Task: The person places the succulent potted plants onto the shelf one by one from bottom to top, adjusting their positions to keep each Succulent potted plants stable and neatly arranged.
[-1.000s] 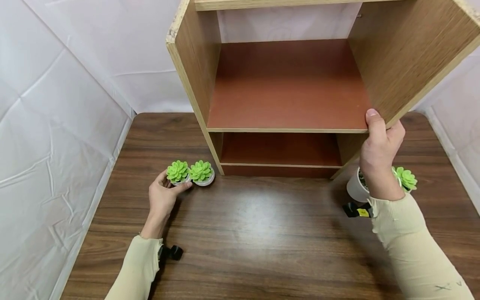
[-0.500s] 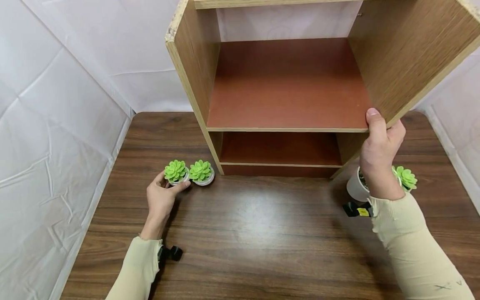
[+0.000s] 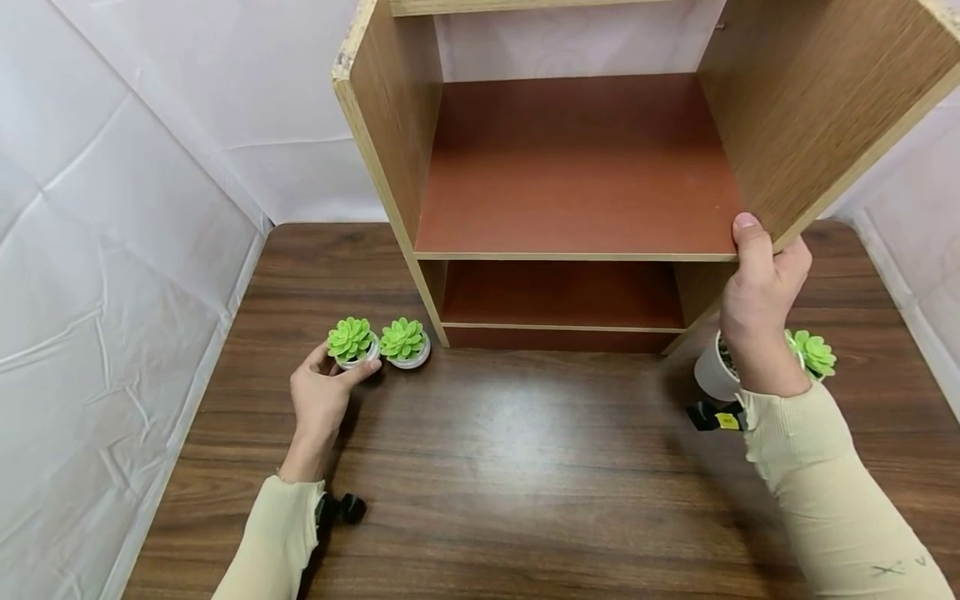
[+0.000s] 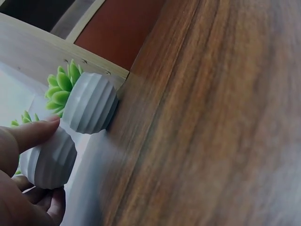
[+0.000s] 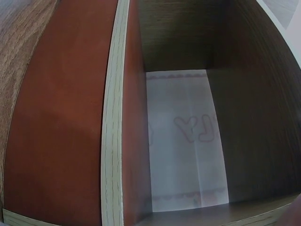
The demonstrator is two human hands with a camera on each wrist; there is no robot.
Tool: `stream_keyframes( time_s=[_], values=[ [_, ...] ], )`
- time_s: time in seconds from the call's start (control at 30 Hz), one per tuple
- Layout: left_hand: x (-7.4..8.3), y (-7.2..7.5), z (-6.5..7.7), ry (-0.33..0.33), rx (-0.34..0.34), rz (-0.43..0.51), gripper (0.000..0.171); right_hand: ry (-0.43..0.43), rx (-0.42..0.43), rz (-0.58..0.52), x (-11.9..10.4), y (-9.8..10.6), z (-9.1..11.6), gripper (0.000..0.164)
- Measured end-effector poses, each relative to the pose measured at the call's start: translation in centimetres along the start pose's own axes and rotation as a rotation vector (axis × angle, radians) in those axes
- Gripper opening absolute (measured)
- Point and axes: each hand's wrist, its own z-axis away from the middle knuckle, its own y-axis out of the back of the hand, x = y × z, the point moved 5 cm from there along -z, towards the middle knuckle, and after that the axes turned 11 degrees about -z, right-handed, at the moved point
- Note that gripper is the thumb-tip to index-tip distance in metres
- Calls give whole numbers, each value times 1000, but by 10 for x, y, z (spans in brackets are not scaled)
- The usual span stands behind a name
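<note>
My left hand (image 3: 322,396) pinches a small artificial succulent (image 3: 350,339) in a ribbed white pot between thumb and fingers, on the table left of the cabinet. Just right of it stands a matching potted succulent (image 3: 405,340), close to the cabinet's front left corner. Both ribbed pots show from the side in the left wrist view, the held pot (image 4: 49,160) nearer the camera. My right hand (image 3: 761,304) grips the right side panel of the wooden shelf cabinet (image 3: 577,179), its thumb on the reddish-brown middle shelf; the other fingers are partly hidden behind the panel.
Beneath my right forearm, partly hidden, stand a white pot (image 3: 716,375) and another green succulent (image 3: 813,354). The cabinet's lower compartment (image 3: 562,293) opens toward me over the wood-grain table (image 3: 510,467). White sheeting (image 3: 112,275) lines the left and back.
My left hand has shifted the held succulent slightly left, widening the gap to its neighbour. My right hand keeps its grip on the cabinet panel.
</note>
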Motion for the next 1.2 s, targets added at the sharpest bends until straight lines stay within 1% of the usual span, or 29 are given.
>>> stream_keyframes(
  time_s=[0.07,0.17,0.2,0.3,0.37,0.4,0.43,0.53,0.6,0.67,0.8,0.9,1.03,1.2],
  values=[
    [2,1,1,-4,6,-5,68,1,1,7,0,0,0,16],
    [4,1,1,-10,22,14,66,3,2,21,-1,0,0,17],
    [4,2,1,-14,26,25,66,4,2,26,-1,0,0,17],
    [3,3,1,-25,51,20,65,5,4,29,-2,1,0,17],
    [-6,3,-3,-45,62,34,65,3,3,14,-2,0,-1,16],
    [-11,3,-6,-62,67,24,65,3,3,8,-1,0,-1,16],
    [-18,3,-9,-75,74,12,65,2,4,0,-1,0,-1,16],
    [-38,3,-18,-114,82,34,65,3,4,-6,0,0,-1,16],
    [-43,2,-20,-126,89,2,66,6,5,2,0,1,-1,16],
    [-43,2,-20,-123,94,-12,66,7,8,9,0,1,-1,16],
    [-35,2,-13,-112,103,-66,67,10,12,6,-1,2,0,15],
    [-32,3,-11,-116,109,-73,67,10,18,-1,-1,2,0,15],
    [-32,3,-10,-128,111,-49,66,12,18,-9,-1,2,0,15],
    [-31,3,-8,-127,110,-7,66,16,8,-3,-1,0,0,16]
  ],
)
